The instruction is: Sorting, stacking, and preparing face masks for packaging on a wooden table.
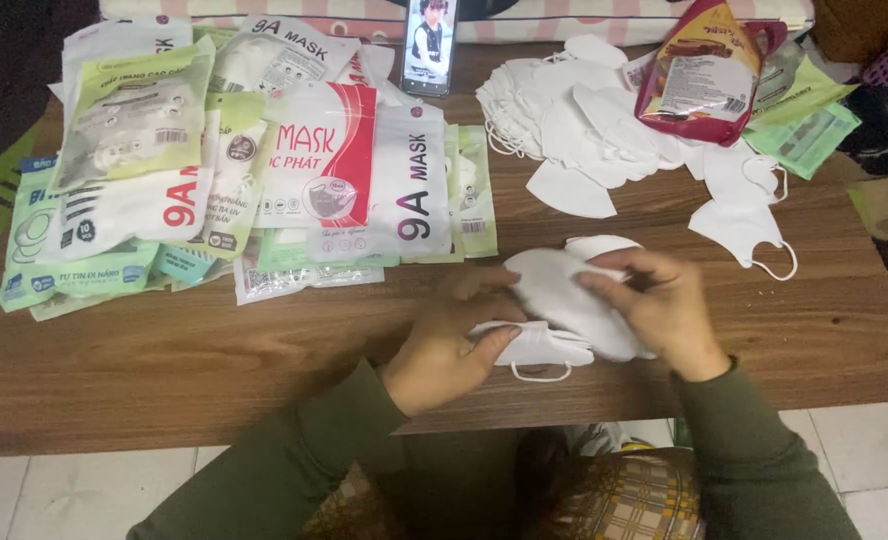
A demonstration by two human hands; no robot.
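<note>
My left hand (454, 340) and my right hand (659, 305) both grip a small stack of white folded face masks (564, 300) just above the wooden table (164, 370). The left fingers pinch the stack's lower left edge, where an ear loop hangs down. From the right, the other hand's fingers press on the top mask. Another white mask peeks out behind the stack.
A heap of sealed mask packets (244, 170), white, green and red, covers the table's left half. Loose white masks (604, 120) lie in a pile at the back right, beside a red foil bag (704, 70) and green packets (804, 130). A phone (431, 45) stands upright at the back.
</note>
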